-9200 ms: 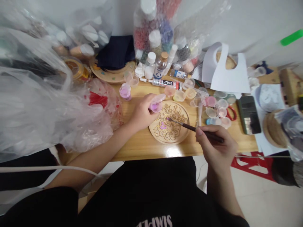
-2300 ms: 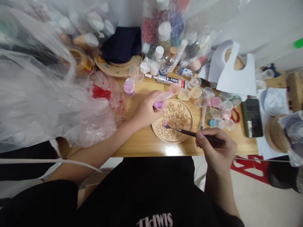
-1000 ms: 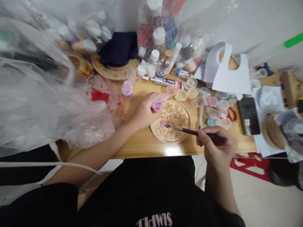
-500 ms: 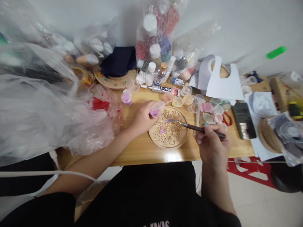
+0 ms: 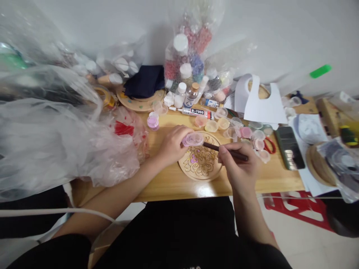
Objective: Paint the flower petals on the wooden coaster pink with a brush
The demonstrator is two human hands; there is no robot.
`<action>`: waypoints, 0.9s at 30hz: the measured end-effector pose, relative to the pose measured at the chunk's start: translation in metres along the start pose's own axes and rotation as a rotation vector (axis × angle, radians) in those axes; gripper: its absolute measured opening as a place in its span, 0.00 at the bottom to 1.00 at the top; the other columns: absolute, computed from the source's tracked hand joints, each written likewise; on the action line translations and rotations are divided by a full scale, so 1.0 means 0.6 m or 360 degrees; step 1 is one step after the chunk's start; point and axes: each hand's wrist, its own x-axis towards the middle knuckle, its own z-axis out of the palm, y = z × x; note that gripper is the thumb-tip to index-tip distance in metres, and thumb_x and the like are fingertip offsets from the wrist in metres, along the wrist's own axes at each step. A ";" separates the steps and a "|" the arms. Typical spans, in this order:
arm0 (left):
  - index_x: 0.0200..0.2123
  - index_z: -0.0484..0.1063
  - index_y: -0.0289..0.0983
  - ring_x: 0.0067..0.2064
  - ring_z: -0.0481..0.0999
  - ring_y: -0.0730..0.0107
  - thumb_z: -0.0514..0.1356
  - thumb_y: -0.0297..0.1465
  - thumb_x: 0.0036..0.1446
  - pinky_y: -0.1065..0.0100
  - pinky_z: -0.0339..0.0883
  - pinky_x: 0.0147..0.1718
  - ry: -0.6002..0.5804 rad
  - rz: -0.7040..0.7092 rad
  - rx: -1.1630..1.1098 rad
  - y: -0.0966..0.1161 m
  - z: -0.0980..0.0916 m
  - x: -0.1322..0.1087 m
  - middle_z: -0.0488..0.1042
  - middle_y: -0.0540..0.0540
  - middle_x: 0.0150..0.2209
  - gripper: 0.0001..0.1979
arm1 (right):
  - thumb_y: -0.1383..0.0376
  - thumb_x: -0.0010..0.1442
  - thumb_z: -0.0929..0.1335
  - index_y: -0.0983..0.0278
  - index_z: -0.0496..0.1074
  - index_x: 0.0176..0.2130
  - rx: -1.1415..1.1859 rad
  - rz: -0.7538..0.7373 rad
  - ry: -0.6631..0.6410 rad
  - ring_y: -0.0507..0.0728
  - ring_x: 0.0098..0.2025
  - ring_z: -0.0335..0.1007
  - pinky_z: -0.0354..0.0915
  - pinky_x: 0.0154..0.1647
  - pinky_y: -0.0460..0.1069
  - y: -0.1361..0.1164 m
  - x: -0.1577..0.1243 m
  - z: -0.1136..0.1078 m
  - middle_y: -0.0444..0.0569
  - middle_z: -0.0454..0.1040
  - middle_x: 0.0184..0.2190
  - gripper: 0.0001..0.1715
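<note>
A round wooden disc (image 5: 201, 163) with a gold flower outline, partly filled in pink, lies on the wooden table (image 5: 174, 179). My left hand (image 5: 171, 144) is closed on a small clear cup of pink paint (image 5: 192, 139), held over the disc's upper left edge. My right hand (image 5: 238, 168) pinches a dark-handled brush (image 5: 224, 149). The brush points left, and its tip reaches into the cup.
Several small paint cups (image 5: 246, 132) sit right of the disc, beside a phone (image 5: 289, 147) and red scissors (image 5: 269, 145). A glue tube (image 5: 193, 111), bottles (image 5: 178, 95) and bagged beads stand behind. Big clear plastic bags (image 5: 56, 134) fill the left side.
The brush tip has left the disc and gone up into the paint cup, as my right hand moved left. The view has shifted slightly upward.
</note>
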 end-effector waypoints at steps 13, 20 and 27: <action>0.43 0.75 0.35 0.42 0.81 0.65 0.65 0.21 0.54 0.66 0.76 0.42 0.0041 -0.0152 -0.0192 -0.002 0.002 -0.004 0.81 0.45 0.40 0.12 | 0.60 0.46 0.79 0.61 0.75 0.23 0.0603 0.0401 0.0049 0.47 0.13 0.61 0.55 0.12 0.42 0.027 0.023 0.004 0.39 0.70 0.13 0.13; 0.42 0.76 0.36 0.40 0.80 0.66 0.67 0.21 0.53 0.66 0.76 0.40 0.0013 -0.0178 -0.0179 -0.001 0.001 -0.002 0.81 0.47 0.39 0.13 | 0.61 0.48 0.79 0.61 0.76 0.24 0.0629 0.0391 0.0082 0.47 0.14 0.62 0.55 0.13 0.42 0.033 0.016 -0.005 0.39 0.71 0.14 0.12; 0.43 0.76 0.33 0.40 0.80 0.66 0.67 0.19 0.51 0.67 0.75 0.39 0.0032 -0.0081 -0.0103 -0.003 0.002 -0.001 0.80 0.46 0.38 0.14 | 0.62 0.48 0.79 0.61 0.77 0.24 0.0662 0.0429 0.0094 0.48 0.16 0.62 0.56 0.15 0.43 0.040 0.011 -0.008 0.39 0.70 0.14 0.11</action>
